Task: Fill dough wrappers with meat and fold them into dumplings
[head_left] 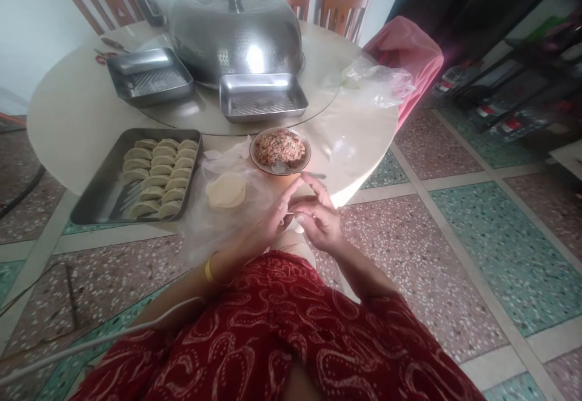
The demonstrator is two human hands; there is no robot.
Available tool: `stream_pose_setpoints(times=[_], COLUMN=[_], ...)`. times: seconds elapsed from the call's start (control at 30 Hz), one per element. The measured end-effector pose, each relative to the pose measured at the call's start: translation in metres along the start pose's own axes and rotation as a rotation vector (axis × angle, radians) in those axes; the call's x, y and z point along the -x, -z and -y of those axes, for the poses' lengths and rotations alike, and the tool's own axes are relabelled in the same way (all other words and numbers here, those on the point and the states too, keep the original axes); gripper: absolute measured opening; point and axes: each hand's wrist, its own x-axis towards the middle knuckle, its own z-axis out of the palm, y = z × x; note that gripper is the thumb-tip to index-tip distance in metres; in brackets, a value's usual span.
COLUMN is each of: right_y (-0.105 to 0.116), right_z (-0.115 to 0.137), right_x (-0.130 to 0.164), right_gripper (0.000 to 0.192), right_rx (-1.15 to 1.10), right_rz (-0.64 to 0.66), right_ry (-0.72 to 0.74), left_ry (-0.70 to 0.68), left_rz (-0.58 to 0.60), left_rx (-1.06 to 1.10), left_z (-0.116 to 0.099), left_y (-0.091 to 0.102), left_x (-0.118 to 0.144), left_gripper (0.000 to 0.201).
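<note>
Dumpling wrapper (295, 214), head view: only a pale sliver shows between your two hands, which meet just off the near edge of the desk (68, 116), above your lap; your left hand (268, 222) cups it from below, palm up, fingers curled round it; your right hand (321, 219) closes over it from the other side, fingertips pinching at the edge; both grips are closed on the wrapper, which I judge is held low and close so the fold can be worked with both sets of fingers; whether filling is already inside cannot be told.

Supplies sit within short reach: the stack of wrappers (226, 191) lies on a clear plastic sheet (213, 219) at the desk edge, just beyond your left hand; the filling bowl (280, 149) stands just behind it, holding a pinkish minced mix, with a spoon (295, 171) resting at its near rim, handle pointing right towards your right hand.

Containers: the near tray (91, 198), left of the wrappers, holds rows of finished dumplings (157, 177) filling its right part, its left part bare; two empty trays (150, 77) (262, 97) sit further back, the nearer one on the turntable rim; a domed metal cover (234, 31) stands at the centre, its contents hidden; a crumpled clear bag (377, 80) lies at the far right edge.
</note>
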Motion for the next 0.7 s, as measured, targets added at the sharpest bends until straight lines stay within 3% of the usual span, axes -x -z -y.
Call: stream_pose_setpoints(times=[0.17, 0.33, 0.47, 0.7], right_y=[-0.010, -0.014, -0.018, -0.017], right_z=[0.006, 0.014, 0.016, 0.013], right_x=[0.009, 0.013, 0.014, 0.012], right_gripper=[0.012, 0.017, 0.020, 0.022], right_rx=[-0.225, -0.366, -0.374, -0.331], right_rz=[-0.131, -0.134, -0.118, -0.007], right_ry=[-0.353, -0.631, -0.697, -0.661], left_ry=[-0.230, -0.446, -0.533, -0.751], left_rz=[-0.172, -0.195, -0.176, -0.257], left_rx=[-0.679, -0.989, -1.171, -1.361], left_z=[-0.007, -0.011, -0.008, 0.001], left_y=[0.010, 0.021, 0.024, 0.033], left_x=[0.003, 0.014, 0.016, 0.012], left_gripper=[0.041, 0.023, 0.021, 0.017])
